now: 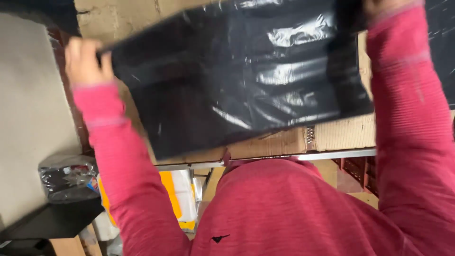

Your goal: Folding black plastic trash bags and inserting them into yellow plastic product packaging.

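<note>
Biggest thing in view: a black plastic bag (pixel 237 71), glossy, held up flat and stretched wide across the upper frame, tilted w/ its left corner higher on the left side and lower edge sloping down to the right. It hangs in the air between both hands, in front of a cardboard surface (pixel 341 132) w/ a metal rail (pixel 308 155) below it.

Next, the person's red top fills the lower frame, both sleeves raised.

To the left, a pale flat board (pixel 28 118); under it a small shiny wrapped bundle (pixel 66 178) sits on a dark shelf (pixel 52 220). Yellow-and-white packs (pixel 177 194) sit lower, near the middle.

Left hand (pixel 85 61): closed in a fist, pinching the bag's left corner; fingers fully curled, no gap seen. Right hand (pixel 384 5): mostly cut off by the top edge, seems to be at the bag's right top corner, but can't tell how far closed it is or if it truly has the plastic.

Doing this well, as I judge it: keep corners pinched firm, tension even side to side so the film stays flat w/o wrinkling, hands level, and keep the lower edge off the rail so thin plastic doesn't snag.
</note>
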